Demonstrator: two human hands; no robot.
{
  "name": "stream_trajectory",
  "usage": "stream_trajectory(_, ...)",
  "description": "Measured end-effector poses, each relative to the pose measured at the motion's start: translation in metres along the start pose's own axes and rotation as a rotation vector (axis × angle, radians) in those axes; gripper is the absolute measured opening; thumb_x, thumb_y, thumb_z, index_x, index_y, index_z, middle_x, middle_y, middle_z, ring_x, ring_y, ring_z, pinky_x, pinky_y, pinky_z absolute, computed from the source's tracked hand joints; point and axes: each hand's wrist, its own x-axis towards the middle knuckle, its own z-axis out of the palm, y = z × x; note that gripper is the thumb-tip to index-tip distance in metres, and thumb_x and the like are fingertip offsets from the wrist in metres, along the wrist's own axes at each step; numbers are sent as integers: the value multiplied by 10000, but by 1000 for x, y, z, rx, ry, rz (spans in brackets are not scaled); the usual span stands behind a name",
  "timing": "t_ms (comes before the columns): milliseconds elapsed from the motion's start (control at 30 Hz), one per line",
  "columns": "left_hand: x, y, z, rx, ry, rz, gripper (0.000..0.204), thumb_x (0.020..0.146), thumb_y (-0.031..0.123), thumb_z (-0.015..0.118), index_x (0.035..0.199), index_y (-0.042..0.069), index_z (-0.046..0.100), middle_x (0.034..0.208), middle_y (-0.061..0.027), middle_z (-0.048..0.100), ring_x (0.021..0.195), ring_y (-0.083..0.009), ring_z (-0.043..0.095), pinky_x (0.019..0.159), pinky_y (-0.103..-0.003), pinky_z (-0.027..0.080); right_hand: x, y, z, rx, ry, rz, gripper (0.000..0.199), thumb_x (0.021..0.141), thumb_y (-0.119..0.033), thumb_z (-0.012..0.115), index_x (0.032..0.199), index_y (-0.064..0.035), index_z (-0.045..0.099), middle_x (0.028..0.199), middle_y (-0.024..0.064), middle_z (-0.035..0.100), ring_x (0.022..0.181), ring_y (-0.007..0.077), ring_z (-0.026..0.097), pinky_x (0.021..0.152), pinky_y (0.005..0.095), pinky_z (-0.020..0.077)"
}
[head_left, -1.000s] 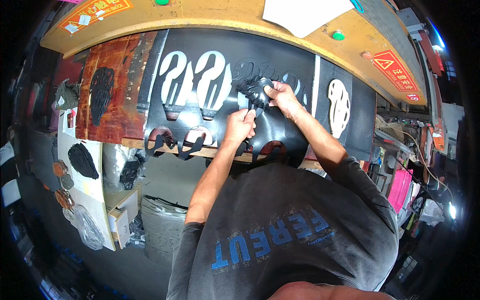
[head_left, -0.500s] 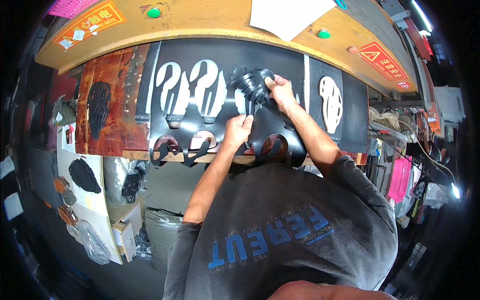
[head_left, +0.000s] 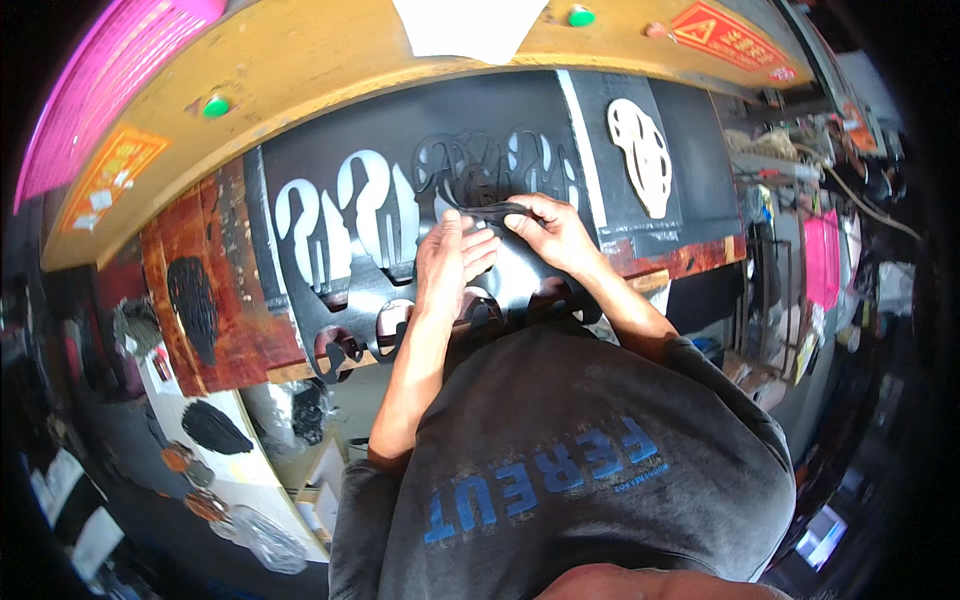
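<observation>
My right hand pinches a small stack of thin black cut pieces, seen nearly edge-on, between thumb and fingers. Beside it, my left hand has its fingers stretched out, palm turned toward the stack, the thumb near its left end. Under both hands lies a glossy black sheet with curved cut-outs, its near edge hanging over the bench front. More loose black pieces rest on the sheet just beyond my hands. Pale ground shows through the cut-outs at left.
A yellow machine beam with green buttons crosses the far side. On the bench, a cream openwork shape lies at right and a black strand-like stack at left. Another black stack sits on a pale board lower left.
The black stack has come nearer and been turned from fanned face to edge-on. My left hand has moved up to it and spread its fingers. The whole view has rotated.
</observation>
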Motion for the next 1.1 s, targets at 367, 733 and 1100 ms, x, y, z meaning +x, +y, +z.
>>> stream_trajectory(367, 41, -10, -20, -284, -44, -166, 421, 1084, 409, 665, 1134, -7, 636, 999, -136, 729, 899, -242, 731, 819, -385, 621, -21, 10, 19, -137, -107, -323, 299, 898, -138, 814, 1177, -46, 760, 1191, 123, 747, 1123, 361, 684, 960, 451, 575)
stream_trajectory(733, 44, -22, -1, -83, 145, 2, 362, 1025, 186, 754, 1283, -28, 616, 1121, -132, 749, 934, -212, 735, 806, -363, 623, -10, 19, 17, 495, 110, 640, 648, 985, -241, 812, 1523, 20, 562, 1242, 147, 714, 1042, 195, 707, 921, 338, 599)
stream_trajectory(1100, 9, -19, -9, 1516, 159, 460, 228, 1028, 157, 585, 1045, -52, 674, 957, -280, 742, 764, -424, 747, 644, -545, 598, -2, 73, 35, 450, 379, 288, 236, 1076, -122, 676, 1280, -18, 733, 1078, 69, 751, 864, 127, 710, 765, 291, 642)
